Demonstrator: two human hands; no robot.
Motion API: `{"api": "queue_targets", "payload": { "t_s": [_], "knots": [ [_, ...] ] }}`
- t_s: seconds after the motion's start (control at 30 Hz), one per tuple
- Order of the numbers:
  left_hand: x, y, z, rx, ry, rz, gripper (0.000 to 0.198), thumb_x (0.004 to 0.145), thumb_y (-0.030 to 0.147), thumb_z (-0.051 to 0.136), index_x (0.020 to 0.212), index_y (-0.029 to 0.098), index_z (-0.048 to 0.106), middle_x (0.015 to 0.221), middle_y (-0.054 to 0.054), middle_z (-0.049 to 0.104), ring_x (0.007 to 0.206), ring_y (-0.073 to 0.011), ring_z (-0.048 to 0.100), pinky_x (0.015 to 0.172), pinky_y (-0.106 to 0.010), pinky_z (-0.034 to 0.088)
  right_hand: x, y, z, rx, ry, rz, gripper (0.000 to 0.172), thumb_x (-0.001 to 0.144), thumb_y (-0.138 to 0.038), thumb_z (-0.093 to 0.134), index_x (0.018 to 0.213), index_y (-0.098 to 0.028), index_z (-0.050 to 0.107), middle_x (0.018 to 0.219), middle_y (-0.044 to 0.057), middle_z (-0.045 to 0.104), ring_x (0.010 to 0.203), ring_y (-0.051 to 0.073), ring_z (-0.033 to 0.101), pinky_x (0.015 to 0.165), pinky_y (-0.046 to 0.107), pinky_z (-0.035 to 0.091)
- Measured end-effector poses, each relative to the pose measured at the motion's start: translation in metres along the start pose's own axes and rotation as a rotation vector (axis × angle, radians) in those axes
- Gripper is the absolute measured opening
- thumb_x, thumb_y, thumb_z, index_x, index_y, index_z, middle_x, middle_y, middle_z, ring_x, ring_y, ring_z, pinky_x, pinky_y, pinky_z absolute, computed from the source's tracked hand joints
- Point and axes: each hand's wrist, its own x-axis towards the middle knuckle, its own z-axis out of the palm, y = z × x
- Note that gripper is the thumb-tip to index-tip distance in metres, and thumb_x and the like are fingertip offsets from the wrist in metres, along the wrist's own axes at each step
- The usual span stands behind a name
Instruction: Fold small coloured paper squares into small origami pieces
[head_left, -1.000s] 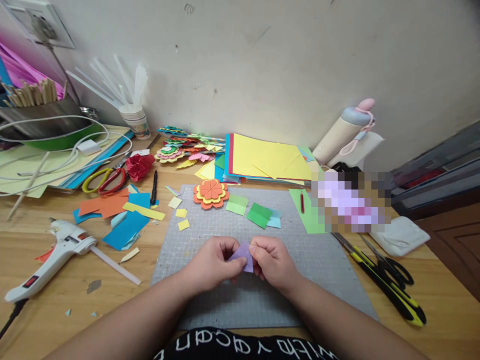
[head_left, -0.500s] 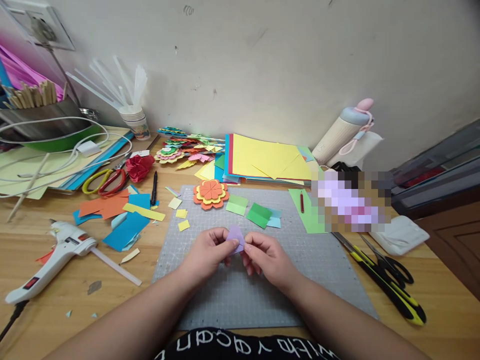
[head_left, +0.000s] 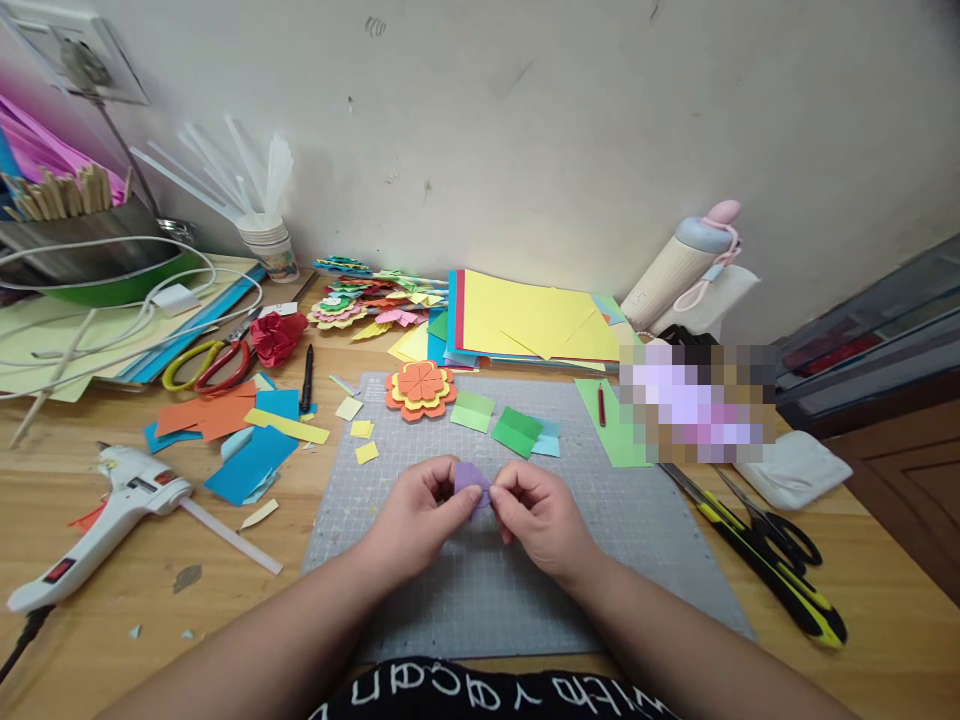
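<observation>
Both my hands meet over the grey cutting mat and pinch a small purple piece of paper between them. My left hand grips its left side with thumb and fingers closed. My right hand pinches its right edge, fingers curled. Most of the purple paper is hidden by my fingers. Just beyond my hands lie an orange and yellow paper flower and folded green paper squares on the mat.
A white glue gun lies at the left, near blue and orange paper scraps. Yellow-handled and black scissors lie at the right. A stack of coloured sheets and a bottle stand by the wall.
The hands lifted the purple paper slightly away from me and closed tighter on it; it looks smaller and more folded than a second ago.
</observation>
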Motion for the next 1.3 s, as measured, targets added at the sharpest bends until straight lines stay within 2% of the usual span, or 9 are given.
{"api": "queue_targets", "payload": {
  "t_s": [0.1, 0.27, 0.47, 0.57, 0.7, 0.83, 0.93, 1.03, 1.3],
  "knots": [
    [0.001, -0.003, -0.001, -0.027, -0.014, -0.013, 0.026, 0.078, 0.038, 0.060, 0.067, 0.017, 0.050, 0.064, 0.003, 0.049, 0.061, -0.0106, 0.043, 0.060, -0.025, 0.036, -0.002, 0.001, 0.000, 0.017, 0.018, -0.016, 0.026, 0.089, -0.035, 0.047, 0.068, -0.020, 0.046, 0.055, -0.005, 0.046, 0.045, 0.009, 0.042, 0.045, 0.022, 0.034],
    [0.003, -0.004, -0.001, -0.017, -0.067, -0.051, 0.025, 0.074, 0.038, 0.061, 0.066, 0.016, 0.053, 0.059, 0.003, 0.048, 0.055, -0.0101, 0.043, 0.054, -0.024, 0.035, -0.004, 0.001, -0.006, -0.049, -0.010, -0.069, 0.029, 0.087, -0.032, 0.052, 0.063, -0.019, 0.044, 0.053, -0.006, 0.039, 0.047, 0.008, 0.035, 0.047, 0.022, 0.032],
    [0.005, -0.005, -0.004, 0.098, 0.020, 0.031, 0.025, 0.081, 0.037, 0.054, 0.067, 0.018, 0.049, 0.061, 0.003, 0.049, 0.058, -0.0109, 0.047, 0.056, -0.024, 0.039, 0.002, 0.003, -0.002, -0.111, -0.067, -0.079, 0.023, 0.093, -0.036, 0.044, 0.077, -0.020, 0.046, 0.056, -0.005, 0.047, 0.044, 0.009, 0.046, 0.040, 0.020, 0.036],
    [0.005, -0.008, -0.004, 0.229, 0.049, 0.107, 0.022, 0.085, 0.034, 0.051, 0.071, 0.018, 0.051, 0.065, 0.000, 0.054, 0.062, -0.0132, 0.051, 0.059, -0.026, 0.042, 0.004, 0.005, -0.002, -0.240, -0.031, -0.150, 0.018, 0.092, -0.032, 0.045, 0.078, -0.021, 0.045, 0.060, -0.004, 0.049, 0.048, 0.010, 0.048, 0.044, 0.021, 0.038],
    [0.004, -0.007, -0.008, 0.510, 0.131, 0.269, 0.009, 0.082, 0.022, 0.055, 0.090, 0.020, 0.059, 0.092, -0.005, 0.059, 0.086, -0.0199, 0.052, 0.077, -0.035, 0.042, 0.005, 0.005, -0.010, -0.476, -0.008, -0.299, 0.017, 0.087, -0.022, 0.050, 0.070, -0.020, 0.048, 0.062, -0.002, 0.048, 0.057, 0.012, 0.044, 0.054, 0.025, 0.035],
    [0.004, -0.006, -0.012, 0.800, 0.060, 0.391, 0.012, 0.081, 0.014, 0.053, 0.075, 0.020, 0.061, 0.090, -0.005, 0.059, 0.091, -0.0231, 0.047, 0.083, -0.039, 0.036, 0.006, 0.001, -0.016, -0.705, -0.113, -0.441, 0.018, 0.084, -0.016, 0.050, 0.067, -0.020, 0.051, 0.065, 0.000, 0.051, 0.063, 0.015, 0.044, 0.060, 0.029, 0.031],
    [0.003, -0.008, -0.009, 0.962, 0.001, 0.398, 0.021, 0.083, 0.011, 0.047, 0.066, 0.019, 0.058, 0.081, -0.005, 0.058, 0.083, -0.0222, 0.048, 0.077, -0.037, 0.036, 0.006, 0.003, -0.016, -0.831, -0.183, -0.489, 0.018, 0.085, -0.015, 0.048, 0.069, -0.020, 0.053, 0.068, 0.002, 0.054, 0.065, 0.017, 0.045, 0.058, 0.030, 0.028],
    [0.001, -0.008, -0.005, 1.078, -0.038, 0.379, 0.020, 0.080, 0.009, 0.047, 0.066, 0.019, 0.058, 0.074, -0.004, 0.058, 0.077, -0.0213, 0.051, 0.071, -0.034, 0.038, 0.007, 0.009, -0.014, -0.917, -0.237, -0.498, 0.018, 0.086, -0.014, 0.047, 0.070, -0.019, 0.054, 0.069, 0.003, 0.057, 0.064, 0.017, 0.046, 0.057, 0.029, 0.028],
    [-0.003, -0.002, -0.005, 1.208, -0.054, 0.310, 0.016, 0.081, 0.016, 0.052, 0.074, 0.020, 0.066, 0.076, -0.006, 0.065, 0.080, -0.0247, 0.057, 0.073, -0.038, 0.038, 0.009, 0.006, -0.025, -0.964, -0.286, -0.396, 0.009, 0.087, -0.019, 0.057, 0.080, -0.019, 0.062, 0.075, 0.002, 0.065, 0.067, 0.016, 0.055, 0.059, 0.027, 0.035]
  ]
}}
